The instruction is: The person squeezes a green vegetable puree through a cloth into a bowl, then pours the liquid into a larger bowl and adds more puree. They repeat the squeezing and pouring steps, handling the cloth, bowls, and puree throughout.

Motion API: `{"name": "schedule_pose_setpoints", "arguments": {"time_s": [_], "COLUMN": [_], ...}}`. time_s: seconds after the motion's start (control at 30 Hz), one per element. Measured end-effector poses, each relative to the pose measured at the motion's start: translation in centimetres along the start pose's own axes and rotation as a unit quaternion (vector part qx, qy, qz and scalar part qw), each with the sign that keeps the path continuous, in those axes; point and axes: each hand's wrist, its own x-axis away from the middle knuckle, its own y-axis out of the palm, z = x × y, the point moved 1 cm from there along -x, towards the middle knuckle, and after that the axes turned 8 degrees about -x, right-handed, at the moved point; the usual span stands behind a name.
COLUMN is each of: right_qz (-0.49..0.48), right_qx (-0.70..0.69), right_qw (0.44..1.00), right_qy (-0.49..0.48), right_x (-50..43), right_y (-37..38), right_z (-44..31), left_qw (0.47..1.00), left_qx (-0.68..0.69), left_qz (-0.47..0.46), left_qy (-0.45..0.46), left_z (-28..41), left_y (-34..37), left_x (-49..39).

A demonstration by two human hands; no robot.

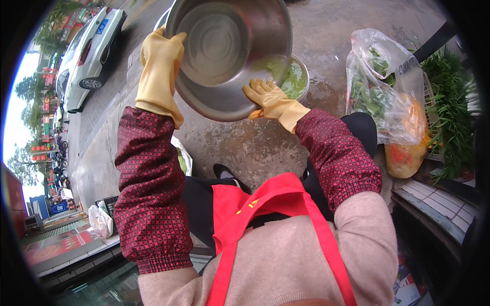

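A large stainless steel basin (212, 46) is tilted up in front of me, its inside facing me and bare of solid contents. My left hand (160, 69), in a yellow rubber glove, grips its left rim. In a matching glove, my right hand (273, 97) holds the lower right rim, fingers over the inner wall and thumb at the outer edge. Partly behind the basin's lower right side stands a white bucket (307, 78) on the ground. Green leafy matter in liquid (294, 82) shows in it. Whether liquid is running from the basin cannot be made out.
Wet concrete (245, 149) lies below. To the right are clear plastic bags of leafy greens (379, 88), an orange-yellow bag (405, 160) and a crate of green stalks (448, 111). A white bag (185, 153) sits by my left leg. A white car (90, 53) stands on the road.
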Motion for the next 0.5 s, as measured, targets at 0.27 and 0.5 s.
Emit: {"name": "schedule_pose_setpoints", "arguments": {"time_s": [0.27,0.5], "right_qz": [0.03,0.099], "right_qx": [-0.102,-0.049], "right_qw": [0.994,0.944], "right_qy": [0.039,0.311], "right_x": [-1.2,-0.2], "right_y": [1.4,2.3], "right_z": [-1.0,3.7], "left_qw": [0.97,0.953], "left_qx": [0.186,0.201], "left_qz": [0.141,0.209], "left_qy": [-0.065,0.087], "left_z": [-7.9,-6.0], "left_y": [8.5,7.3], "left_x": [11.3,9.8]}}
